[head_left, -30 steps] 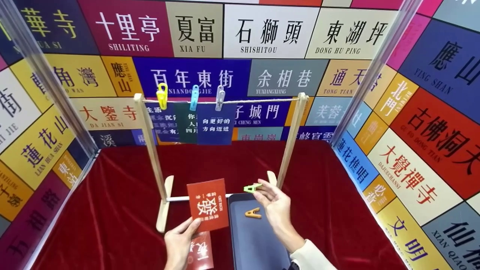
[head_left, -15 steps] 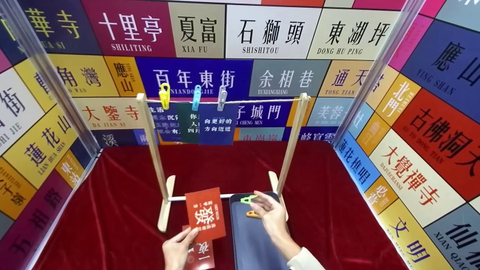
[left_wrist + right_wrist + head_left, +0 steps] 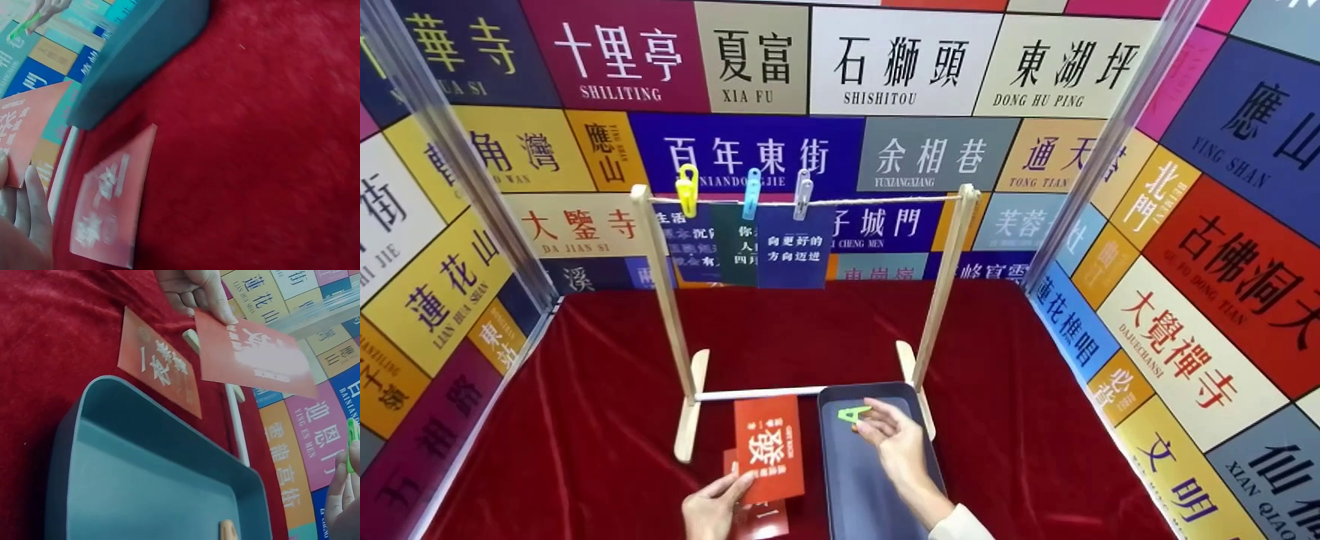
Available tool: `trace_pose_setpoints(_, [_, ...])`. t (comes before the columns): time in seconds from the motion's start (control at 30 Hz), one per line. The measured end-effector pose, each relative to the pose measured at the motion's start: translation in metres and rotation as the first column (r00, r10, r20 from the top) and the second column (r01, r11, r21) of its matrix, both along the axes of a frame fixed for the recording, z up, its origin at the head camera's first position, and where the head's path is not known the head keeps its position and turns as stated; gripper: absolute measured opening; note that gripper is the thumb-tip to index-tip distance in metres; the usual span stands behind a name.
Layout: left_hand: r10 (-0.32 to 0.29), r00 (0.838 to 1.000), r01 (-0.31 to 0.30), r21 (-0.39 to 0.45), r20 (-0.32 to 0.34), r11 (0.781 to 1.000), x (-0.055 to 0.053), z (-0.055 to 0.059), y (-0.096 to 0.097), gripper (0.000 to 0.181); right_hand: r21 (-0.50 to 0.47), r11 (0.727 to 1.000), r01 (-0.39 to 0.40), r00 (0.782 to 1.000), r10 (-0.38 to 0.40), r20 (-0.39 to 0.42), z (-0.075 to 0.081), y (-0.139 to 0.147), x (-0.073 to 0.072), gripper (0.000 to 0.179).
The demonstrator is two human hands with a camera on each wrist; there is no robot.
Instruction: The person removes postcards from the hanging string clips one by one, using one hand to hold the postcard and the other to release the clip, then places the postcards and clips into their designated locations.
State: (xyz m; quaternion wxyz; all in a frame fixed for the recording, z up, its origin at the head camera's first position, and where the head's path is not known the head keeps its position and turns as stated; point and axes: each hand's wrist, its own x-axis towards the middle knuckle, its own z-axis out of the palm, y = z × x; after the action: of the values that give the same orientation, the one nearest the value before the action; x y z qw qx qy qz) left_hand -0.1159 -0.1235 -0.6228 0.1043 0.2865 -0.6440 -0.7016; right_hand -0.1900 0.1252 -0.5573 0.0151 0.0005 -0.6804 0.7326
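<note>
My left hand (image 3: pixel 709 510) pinches a red card (image 3: pixel 771 442) by its near corner, thumb on the printed face. Beneath it a second red card (image 3: pixel 160 365) lies on the cloth, partly covered in the head view. Over the tray, my right hand (image 3: pixel 896 448) pinches a green clothespin (image 3: pixel 851 414) by one end between thumb and fingertips. Inside the dark blue-grey tray (image 3: pixel 859 487) is an orange clothespin (image 3: pixel 228 530), almost hidden behind the right hand in the head view.
A wooden rack with a string (image 3: pixel 885 201) stands behind the tray. On the string, yellow (image 3: pixel 687 191), blue (image 3: pixel 751 193) and pale purple (image 3: pixel 802 193) clothespins hold overlapping dark cards (image 3: pixel 793 255). Dark red velvet (image 3: pixel 1020 420) covers the table; printed panels surround it.
Both hands have come down: the left with its red card, the right with the green clothespin. The right hand now nearly covers the orange clothespin.
</note>
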Motion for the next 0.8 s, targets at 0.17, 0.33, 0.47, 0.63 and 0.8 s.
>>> trace_pose_setpoints(0.17, [-0.015, 1.000, 0.014, 0.055, 0.003, 0.998, 0.003, -0.013, -0.004, 0.047, 0.082, 0.997, -0.011, 1.000, 0.011, 0.004, -0.010, 0.005, 0.003, 0.047])
trace_pose_setpoints(0.33, [-0.072, 0.997, 0.069, 0.134, 0.015, 0.989, 0.006, -0.020, -0.009, 0.055, 0.141, 0.989, -0.031, 1.000, 0.031, 0.002, -0.022, 0.007, 0.004, 0.046])
trace_pose_setpoints(0.47, [-0.057, 0.998, 0.054, 0.159, 0.018, 0.986, 0.006, -0.024, -0.011, 0.052, 0.177, 0.984, -0.021, 1.000, 0.023, -0.012, -0.031, 0.007, 0.002, 0.047])
trace_pose_setpoints(0.63, [-0.031, 0.999, 0.027, 0.114, 0.031, 0.993, 0.005, -0.030, -0.013, 0.051, 0.189, 0.982, 0.005, 1.000, 0.000, -0.027, -0.042, 0.007, 0.001, 0.046])
trace_pose_setpoints(0.8, [-0.072, 0.994, 0.062, 0.113, 0.086, 0.992, 0.009, -0.032, -0.020, 0.051, 0.262, 0.965, 0.016, 1.000, -0.010, -0.026, -0.050, 0.009, 0.000, 0.042])
